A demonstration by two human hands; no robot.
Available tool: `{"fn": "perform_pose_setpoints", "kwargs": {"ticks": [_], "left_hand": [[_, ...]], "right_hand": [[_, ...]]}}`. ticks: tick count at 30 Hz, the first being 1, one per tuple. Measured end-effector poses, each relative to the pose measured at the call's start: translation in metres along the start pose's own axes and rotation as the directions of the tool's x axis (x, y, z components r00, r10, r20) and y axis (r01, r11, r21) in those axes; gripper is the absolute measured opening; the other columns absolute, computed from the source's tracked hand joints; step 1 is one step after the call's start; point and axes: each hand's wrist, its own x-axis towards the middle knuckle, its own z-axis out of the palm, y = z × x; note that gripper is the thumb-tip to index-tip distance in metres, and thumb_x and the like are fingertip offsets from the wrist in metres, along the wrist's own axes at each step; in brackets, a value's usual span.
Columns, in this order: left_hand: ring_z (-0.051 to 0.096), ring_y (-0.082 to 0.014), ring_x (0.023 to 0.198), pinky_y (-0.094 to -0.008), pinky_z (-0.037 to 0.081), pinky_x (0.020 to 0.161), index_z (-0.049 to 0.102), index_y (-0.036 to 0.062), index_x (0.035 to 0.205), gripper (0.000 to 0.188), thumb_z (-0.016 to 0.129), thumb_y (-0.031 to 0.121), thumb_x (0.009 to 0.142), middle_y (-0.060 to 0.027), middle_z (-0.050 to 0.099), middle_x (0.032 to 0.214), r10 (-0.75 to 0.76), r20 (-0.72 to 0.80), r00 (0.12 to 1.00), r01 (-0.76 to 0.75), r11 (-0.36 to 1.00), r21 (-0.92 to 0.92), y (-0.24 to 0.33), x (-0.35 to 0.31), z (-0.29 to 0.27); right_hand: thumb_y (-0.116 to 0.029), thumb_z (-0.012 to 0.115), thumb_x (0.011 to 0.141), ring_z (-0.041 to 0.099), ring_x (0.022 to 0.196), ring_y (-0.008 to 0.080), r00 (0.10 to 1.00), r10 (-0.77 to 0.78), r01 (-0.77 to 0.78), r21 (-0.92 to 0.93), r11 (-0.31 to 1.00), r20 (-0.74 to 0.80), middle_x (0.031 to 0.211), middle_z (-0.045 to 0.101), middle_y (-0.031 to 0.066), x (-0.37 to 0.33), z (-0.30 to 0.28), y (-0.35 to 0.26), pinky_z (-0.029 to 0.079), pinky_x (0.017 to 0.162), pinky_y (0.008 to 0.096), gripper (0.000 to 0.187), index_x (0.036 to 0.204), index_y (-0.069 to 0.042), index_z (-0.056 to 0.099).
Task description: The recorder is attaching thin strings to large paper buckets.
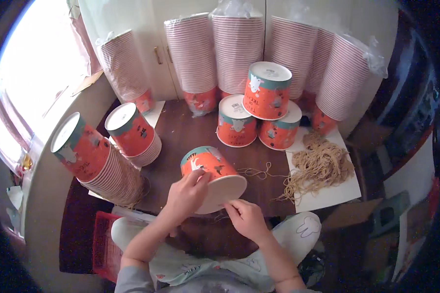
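Observation:
An orange paper bucket (215, 163) with a green band lies tilted at the near table edge, its open white mouth facing me. My left hand (187, 194) is closed against the bucket's printed side, thumb and fingertips pressed together there. At the lower rim, my right hand (247, 219) pinches with its thumb and fingers; what lies between them is too small to make out. A thin strand of tan twine (261, 172) loops on the table just right of the bucket. Another thin strand shows below the rim, near my right fingertips.
A tangled heap of twine (325, 163) lies on white card (349, 188) at right. Three upturned buckets (268, 93) form a small pyramid behind. Tall wrapped bucket stacks (237, 53) line the back; two shorter stacks (95, 151) lean at left. A red basket (102, 244) stands below the table.

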Motion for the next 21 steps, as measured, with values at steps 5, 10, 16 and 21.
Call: {"fn": "perform_pose_setpoints", "kwargs": {"ticks": [5,10,16,21], "left_hand": [[0.061,-0.0241,0.07,-0.032,0.051,0.057,0.057,0.006,0.098,0.032,0.062,0.006,0.067,-0.0097,0.055,0.093,-0.314,-0.08,0.946,0.286,0.926,-0.246,0.026,-0.037,-0.004],[0.059,-0.0174,0.064,-0.0264,0.049,0.054,0.057,0.005,0.1,0.03,0.063,0.004,0.07,-0.0099,0.054,0.093,-0.491,-0.124,0.862,0.407,0.817,-0.408,0.033,-0.053,-0.013],[0.053,-0.0055,0.061,-0.018,0.045,0.051,0.056,0.0004,0.102,0.028,0.062,0.002,0.075,-0.0072,0.053,0.095,-0.641,-0.003,0.768,0.455,0.548,-0.702,0.033,-0.062,-0.009],[0.053,-0.005,0.061,-0.0171,0.044,0.051,0.056,0.0007,0.102,0.029,0.062,0.002,0.074,-0.0072,0.053,0.095,-0.656,0.007,0.755,0.481,0.546,-0.686,0.037,-0.07,-0.008]], "right_hand": [[-0.014,0.056,0.081,0.061,0.068,0.0302,0.999,0.007,-0.016,-0.195,0.981,-0.051,0.074,0.06,0.0167,0.008,0.015,-0.002,0.047,0.058,0.0345,0.014,0.088,-0.004,0.062],[-0.013,0.057,0.079,0.061,0.065,0.0285,0.996,-0.09,0.077,-0.314,0.946,-0.027,0.074,0.061,0.0145,0.011,0.024,-0.012,0.047,0.054,0.0354,0.012,0.087,-0.006,0.063],[-0.017,0.057,0.075,0.058,0.052,0.0225,0.97,-0.241,0.22,-0.488,0.845,0.021,0.062,0.055,0.0031,0.019,0.038,-0.038,0.047,0.045,0.0354,0.005,0.08,-0.014,0.057],[-0.018,0.053,0.077,0.058,0.057,0.0243,0.981,-0.177,0.194,-0.456,0.868,0.081,0.064,0.054,0.0044,0.017,0.041,-0.032,0.048,0.047,0.0373,0.004,0.078,-0.013,0.054]]}}
